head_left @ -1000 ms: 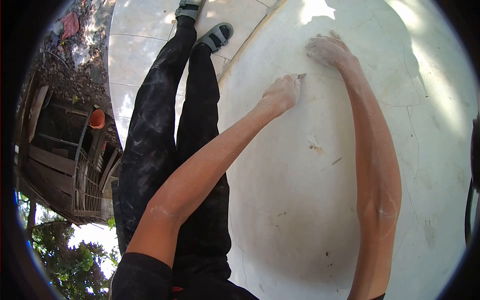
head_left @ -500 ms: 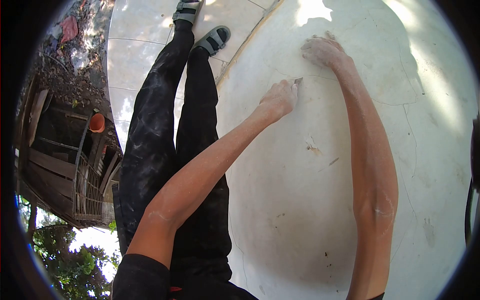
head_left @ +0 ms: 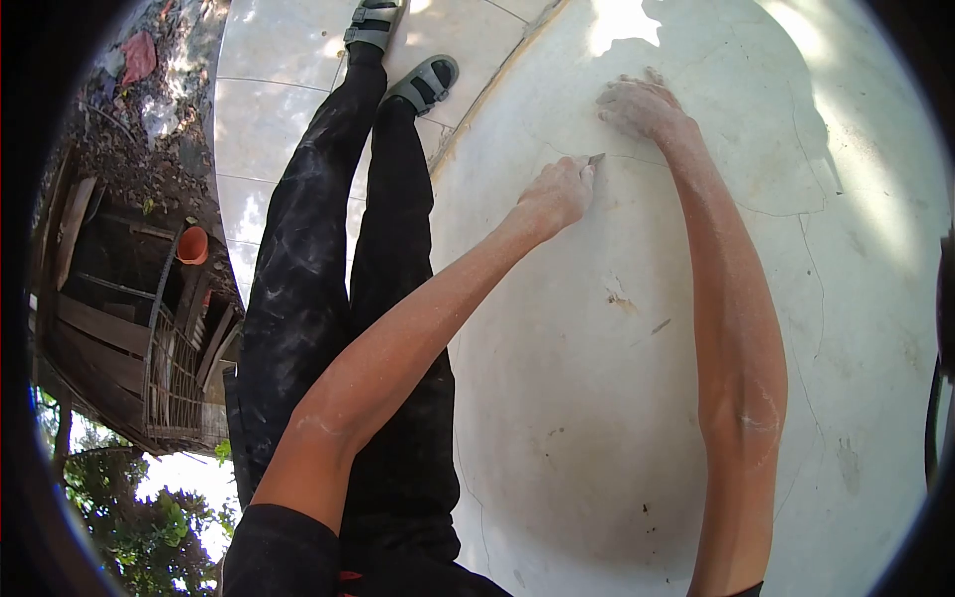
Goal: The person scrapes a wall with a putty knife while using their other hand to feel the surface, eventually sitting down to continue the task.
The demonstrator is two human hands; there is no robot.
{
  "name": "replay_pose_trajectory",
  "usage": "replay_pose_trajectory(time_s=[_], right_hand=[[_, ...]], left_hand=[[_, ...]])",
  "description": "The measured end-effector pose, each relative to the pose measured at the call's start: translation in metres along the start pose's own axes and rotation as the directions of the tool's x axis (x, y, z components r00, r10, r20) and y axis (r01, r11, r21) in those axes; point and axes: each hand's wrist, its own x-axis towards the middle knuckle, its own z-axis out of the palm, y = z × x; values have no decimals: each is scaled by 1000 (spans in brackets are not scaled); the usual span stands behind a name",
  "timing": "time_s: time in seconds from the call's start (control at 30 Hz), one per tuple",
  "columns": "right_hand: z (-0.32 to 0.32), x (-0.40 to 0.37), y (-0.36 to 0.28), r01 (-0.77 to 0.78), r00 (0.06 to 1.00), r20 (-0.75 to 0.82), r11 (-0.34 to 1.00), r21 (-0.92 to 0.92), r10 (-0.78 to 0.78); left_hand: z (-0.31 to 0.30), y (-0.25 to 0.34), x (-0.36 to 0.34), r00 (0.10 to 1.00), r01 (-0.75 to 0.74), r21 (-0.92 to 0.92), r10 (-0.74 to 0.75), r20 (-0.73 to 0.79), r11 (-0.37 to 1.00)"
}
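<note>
A broad pale, cracked plaster surface (head_left: pixel 577 368), which looks like a wall, fills the right side of the view. My dusty left hand (head_left: pixel 559 194) is closed around a small grey blade (head_left: pixel 597 159); only its flat tip shows past the fingers, at the surface beside a thin crack. Farther up and to the right, my right hand (head_left: pixel 642 104) lies against the same surface with its fingers apart and slightly bent, and nothing visible in it. White dust coats both hands and forearms. Below the hands is a chipped patch (head_left: pixel 620 301).
My legs in dusty black trousers (head_left: pixel 308 229) and grey sandals (head_left: pixel 426 85) stand on pale floor tiles (head_left: pixel 264 124) along the surface's edge. At left are leaf-strewn ground, an orange pot (head_left: pixel 192 245), a wooden structure with a wire cage (head_left: pixel 176 358), and trees (head_left: pixel 149 527).
Both hands keep nearly the same places. The surface marks and right forearm sit slightly farther left in view, and the blade tip has shifted very slightly.
</note>
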Motion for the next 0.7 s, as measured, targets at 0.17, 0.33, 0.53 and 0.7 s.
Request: replay_pose_trajectory(time_s=[0.17, 0.33, 0.53, 0.7], right_hand=[[-1, 6, 1, -63, 985, 158, 997, -45, 70], [13, 15, 9, -105, 985, 139, 994, 6, 103], [6, 10, 4, -80, 985, 149, 993, -85, 92], [7, 12, 4, -90, 986, 137, 996, -17, 91]], left_hand=[[19, -8, -35, 999, -50, -7, 50, 0, 999], [19, -9, -22, 997, -67, -54, 66, -33, 996], [-7, -6, 19, 993, 85, -5, -85, 84, 996], [8, -9, -24, 998, 6, 5, -6, 67, 1000]])
